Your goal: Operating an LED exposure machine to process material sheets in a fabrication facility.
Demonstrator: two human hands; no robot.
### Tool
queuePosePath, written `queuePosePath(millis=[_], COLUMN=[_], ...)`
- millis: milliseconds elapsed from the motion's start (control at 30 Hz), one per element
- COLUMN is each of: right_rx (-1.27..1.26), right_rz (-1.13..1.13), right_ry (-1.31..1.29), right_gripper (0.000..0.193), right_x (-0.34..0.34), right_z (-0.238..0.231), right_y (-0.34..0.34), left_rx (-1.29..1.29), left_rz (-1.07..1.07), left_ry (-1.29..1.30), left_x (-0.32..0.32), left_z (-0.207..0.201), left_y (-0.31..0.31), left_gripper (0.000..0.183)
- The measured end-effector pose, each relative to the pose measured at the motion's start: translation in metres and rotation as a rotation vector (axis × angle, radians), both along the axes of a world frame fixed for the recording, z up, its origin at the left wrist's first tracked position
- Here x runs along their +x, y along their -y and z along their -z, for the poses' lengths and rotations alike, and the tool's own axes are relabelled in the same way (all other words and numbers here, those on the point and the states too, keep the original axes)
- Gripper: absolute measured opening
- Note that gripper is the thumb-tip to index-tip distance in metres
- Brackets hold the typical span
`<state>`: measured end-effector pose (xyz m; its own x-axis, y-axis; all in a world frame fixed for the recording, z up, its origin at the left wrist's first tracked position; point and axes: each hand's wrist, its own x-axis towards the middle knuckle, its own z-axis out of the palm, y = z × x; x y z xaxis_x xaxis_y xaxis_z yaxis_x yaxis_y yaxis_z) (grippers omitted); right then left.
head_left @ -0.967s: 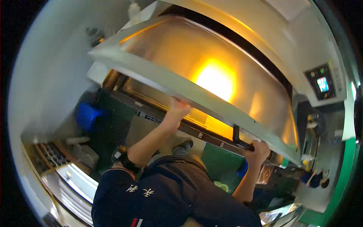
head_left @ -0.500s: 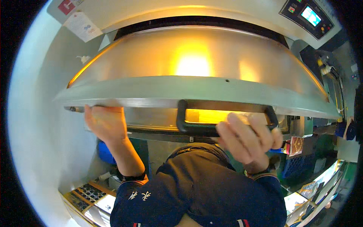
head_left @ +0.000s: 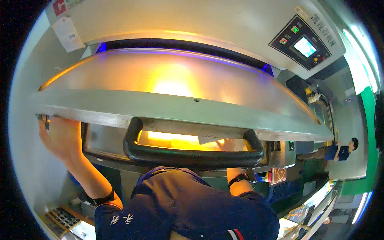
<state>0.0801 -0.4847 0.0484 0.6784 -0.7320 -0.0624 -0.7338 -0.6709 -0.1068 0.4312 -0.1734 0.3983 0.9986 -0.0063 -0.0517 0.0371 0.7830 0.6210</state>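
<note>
A wide metal lid [head_left: 120, 76] with a pale green front edge is part way up on a large grey machine. My left hand [head_left: 63, 138] is at the left end of this edge, its fingers curled up behind it and partly hidden. A thick black handle [head_left: 192, 158] juts from the lid's front, and no hand is on it. Through the handle's opening my right hand [head_left: 229, 145] shows beneath the lid, over the yellow-lit interior [head_left: 172, 140]. It is close to a small grey shape [head_left: 207, 140]. Its fingers are blurred and partly covered.
A control panel [head_left: 302, 46] with a lit screen is at the upper right. A paper sheet [head_left: 68, 34] hangs at the upper left. Another person [head_left: 340, 152] stands far off to the right. A patterned box [head_left: 279, 176] lies beyond my right arm.
My right hand has gone from in front of the handle to beneath the lid. My left hand stays at the lid's edge. Violet light now shows along the lid's back, and the view has shifted.
</note>
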Motion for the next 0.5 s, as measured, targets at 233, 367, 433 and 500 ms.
queuePosePath(millis=[233,367,433,500], right_rx=[0.081,0.173,0.231,0.303], right_rz=[0.385,0.567,0.652,0.734], right_ry=[-0.021,-0.012,-0.006,0.024], right_gripper=[0.054,0.055,0.056,0.056], right_x=[-0.014,0.001,0.016,0.032], right_z=[0.016,0.026,0.033,0.041], right_y=[0.016,0.007,0.0,-0.014], left_rx=[-0.409,-0.278,-0.201,0.078], left_rz=[0.763,0.727,0.757,0.675], left_ry=[0.478,0.579,0.827,0.651], left_x=[0.033,0.047,0.049,0.057], left_z=[0.066,0.102,0.121,0.171], left_y=[-0.065,-0.057,-0.043,-0.051], left_gripper=[0.067,0.077,0.079,0.08])
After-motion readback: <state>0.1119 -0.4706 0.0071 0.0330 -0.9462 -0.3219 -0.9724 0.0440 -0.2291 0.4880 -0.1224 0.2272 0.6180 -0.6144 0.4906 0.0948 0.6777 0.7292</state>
